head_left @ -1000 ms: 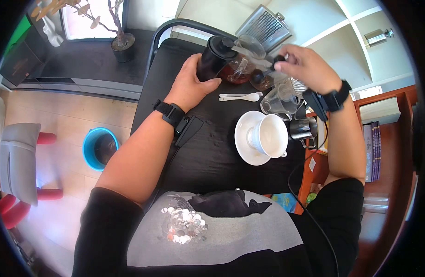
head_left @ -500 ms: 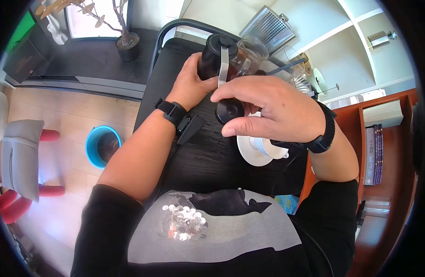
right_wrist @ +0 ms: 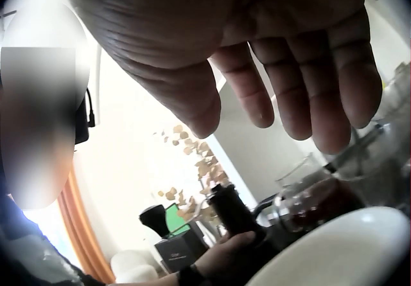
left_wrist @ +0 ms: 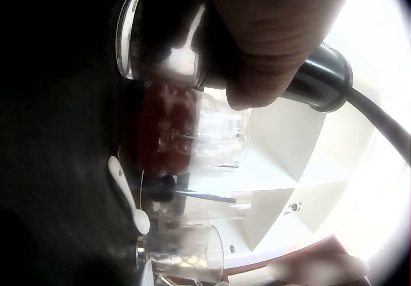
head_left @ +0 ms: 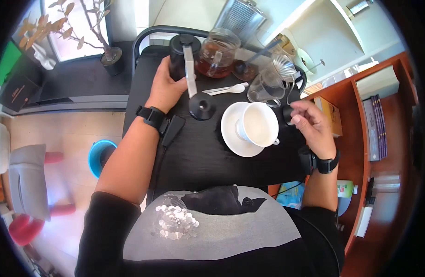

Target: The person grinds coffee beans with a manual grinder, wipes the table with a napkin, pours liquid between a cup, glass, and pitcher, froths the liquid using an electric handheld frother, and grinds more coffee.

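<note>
My left hand [head_left: 165, 90] grips a black hand coffee grinder [head_left: 176, 51] upright at the back left of the black table. Its metal crank [head_left: 190, 69] points toward me and ends in a round black knob [head_left: 202, 106]. The grinder's clear lower part [left_wrist: 160, 38] shows beneath my fingers in the left wrist view. My right hand [head_left: 314, 129] hovers at the table's right side, beyond a white cup [head_left: 262, 123] on its saucer [head_left: 232, 131]. In the right wrist view its fingers [right_wrist: 327, 106] are spread, holding nothing. A dark object [head_left: 288, 115] shows partly behind these fingertips.
A glass server [head_left: 217, 53] of reddish-brown liquid stands right beside the grinder. White spoons [head_left: 238, 88] and a clear glass vessel [head_left: 267, 85] lie between server and cup. Wooden shelves [head_left: 355, 134] border the table's right; a blue bucket [head_left: 96, 154] is on the floor at left.
My right hand has let go of the grinder's knob and moved right, past the cup. The crank has swung from pointing right to pointing toward me. My left hand keeps its grip; the view has turned.
</note>
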A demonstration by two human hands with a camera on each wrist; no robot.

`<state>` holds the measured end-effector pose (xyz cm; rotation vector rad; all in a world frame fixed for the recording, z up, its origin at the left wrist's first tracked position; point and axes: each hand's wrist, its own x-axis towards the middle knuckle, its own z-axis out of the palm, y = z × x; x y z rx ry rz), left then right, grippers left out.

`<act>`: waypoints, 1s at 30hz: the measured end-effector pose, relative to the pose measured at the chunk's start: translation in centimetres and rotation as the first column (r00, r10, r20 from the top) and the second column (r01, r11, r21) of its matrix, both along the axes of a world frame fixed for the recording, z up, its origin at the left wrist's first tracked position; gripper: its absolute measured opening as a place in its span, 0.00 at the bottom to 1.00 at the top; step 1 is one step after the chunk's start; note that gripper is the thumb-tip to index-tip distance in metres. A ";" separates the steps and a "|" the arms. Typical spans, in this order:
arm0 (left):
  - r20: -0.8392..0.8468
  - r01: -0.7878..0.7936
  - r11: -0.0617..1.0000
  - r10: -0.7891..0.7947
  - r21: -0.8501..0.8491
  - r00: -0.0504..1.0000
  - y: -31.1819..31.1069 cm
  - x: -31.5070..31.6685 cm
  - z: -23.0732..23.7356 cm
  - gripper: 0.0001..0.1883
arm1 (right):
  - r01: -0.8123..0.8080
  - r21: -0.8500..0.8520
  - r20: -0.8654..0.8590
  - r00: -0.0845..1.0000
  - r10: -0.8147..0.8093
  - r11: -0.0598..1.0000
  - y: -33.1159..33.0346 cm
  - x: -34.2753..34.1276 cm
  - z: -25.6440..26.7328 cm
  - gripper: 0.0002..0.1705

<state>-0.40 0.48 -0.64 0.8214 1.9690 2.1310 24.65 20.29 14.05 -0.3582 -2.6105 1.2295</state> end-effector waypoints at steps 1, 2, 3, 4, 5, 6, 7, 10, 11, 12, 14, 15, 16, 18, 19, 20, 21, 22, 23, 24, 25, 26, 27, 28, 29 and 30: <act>0.014 -0.015 0.999 0.016 -0.045 1.000 0.0 0.0 -0.1 0.28 | 0.043 0.017 0.027 0.999 -0.044 0.999 0.6 1.1 -1.1 0.14; 0.004 -0.013 1.000 0.013 -0.007 1.000 0.0 0.1 0.0 0.27 | 0.086 0.033 0.055 0.995 -0.088 0.996 1.0 2.1 -2.2 0.15; 0.007 -0.015 0.999 0.015 -0.038 1.000 -0.2 0.3 0.4 0.26 | 0.130 0.028 0.097 0.987 -0.132 0.991 0.8 2.9 -3.0 0.15; 0.009 -0.017 0.997 0.018 -0.070 1.000 -0.3 0.5 0.8 0.26 | 0.128 0.040 0.146 0.980 -0.133 0.991 0.9 3.6 -3.9 0.17; 0.057 0.013 0.999 -0.011 -0.045 0.998 -0.3 0.5 0.8 0.25 | 0.138 -0.033 0.160 0.978 -0.131 0.990 0.9 4.1 -5.0 0.18; 0.030 0.009 1.000 -0.009 0.001 0.999 -0.2 0.5 0.7 0.24 | 0.147 -0.106 0.174 0.977 -0.128 0.983 0.7 4.4 -6.0 0.19; 0.032 0.004 1.000 -0.003 -0.010 0.999 -0.3 0.6 0.9 0.24 | 0.153 -0.162 0.201 0.972 -0.119 0.975 0.5 4.5 -6.7 0.23; 0.020 -0.004 0.999 0.005 -0.032 1.000 -0.3 0.6 0.7 0.24 | 0.201 -0.271 0.235 0.962 -0.137 0.941 -0.3 4.1 -8.0 0.28; 0.011 -0.016 0.999 0.016 -0.036 1.000 -0.2 0.5 0.6 0.24 | 0.197 -0.328 0.260 0.959 -0.113 0.924 -0.2 3.9 -8.4 0.33; 0.002 -0.009 0.999 0.009 -0.041 1.000 -0.2 0.5 0.7 0.24 | 0.201 -0.334 0.251 0.961 -0.118 0.921 -0.3 3.7 -8.6 0.33; -0.024 -0.039 0.997 0.037 -0.060 0.999 -0.4 0.8 1.1 0.24 | 0.219 -0.319 0.250 0.958 -0.141 0.922 -0.5 3.4 -9.0 0.35; 0.000 -0.028 0.998 0.028 -0.051 1.000 -0.3 0.8 1.0 0.24 | 0.224 -0.323 0.245 0.958 -0.147 0.920 -0.5 3.2 -9.3 0.35; -0.004 -0.019 0.998 0.019 -0.055 1.000 -0.3 0.9 1.1 0.24 | 0.251 -0.345 0.276 0.948 -0.158 0.905 -0.5 3.1 -9.6 0.35; 0.056 -0.009 0.999 0.011 -0.046 0.998 -0.3 1.0 1.2 0.25 | 0.283 -0.367 0.301 0.938 -0.175 0.886 -0.4 2.9 -10.5 0.35; -0.008 -0.040 0.994 0.039 -0.103 0.999 -0.4 0.9 1.3 0.25 | 0.290 -0.386 0.274 0.942 -0.191 0.876 -0.2 2.8 -11.0 0.34; -0.010 -0.034 0.994 0.033 -0.106 0.999 -0.4 0.7 1.0 0.25 | 0.296 -0.406 0.249 0.946 -0.207 0.865 -0.2 2.8 -11.2 0.33; -0.014 -0.039 0.993 0.037 -0.111 0.999 -0.4 0.3 0.5 0.25 | 0.301 -0.409 0.250 0.945 -0.212 0.862 -0.3 2.6 -11.3 0.33; -0.018 -0.043 0.992 0.041 -0.117 0.999 -0.3 0.1 0.2 0.26 | 0.303 -0.419 0.252 0.944 -0.212 0.856 -0.4 2.4 -11.2 0.31; 0.017 -0.025 0.997 0.026 -0.075 1.000 -0.3 0.4 0.6 0.27 | 0.305 -0.428 0.253 0.944 -0.211 0.851 -0.4 2.3 -11.2 0.29; 0.016 -0.020 0.997 0.021 -0.077 1.000 -0.2 0.5 0.7 0.27 | 0.309 -0.430 0.253 0.943 -0.215 0.848 -0.3 2.3 -11.4 0.29; 0.025 -0.024 0.997 0.026 -0.070 0.999 -0.2 0.7 0.8 0.27 | 0.325 -0.473 0.252 0.941 -0.228 0.819 0.0 2.4 -11.6 0.26; 0.035 -0.028 0.998 0.030 -0.061 0.999 -0.2 0.8 0.9 0.28 | 0.340 -0.515 0.251 0.938 -0.241 0.787 0.2 2.3 -11.7 0.24; 0.034 -0.028 0.998 0.030 -0.062 0.999 -0.2 0.8 1.0 0.28 | 0.340 -0.516 0.250 0.938 -0.241 0.786 0.3 2.4 -11.8 0.24; 0.022 -0.024 0.995 0.026 -0.099 0.999 -0.3 0.8 1.1 0.29 | 0.363 -0.506 0.258 0.929 -0.264 0.782 0.6 2.5 -11.8 0.21; 0.011 -0.021 0.990 0.023 -0.137 1.000 -0.4 0.7 1.1 0.30 | 0.387 -0.497 0.267 0.920 -0.287 0.776 0.8 2.6 -11.9 0.19; 0.011 -0.020 0.990 0.022 -0.138 1.000 -0.4 0.5 1.0 0.30 | 0.387 -0.499 0.267 0.920 -0.288 0.775 1.0 2.7 -11.9 0.19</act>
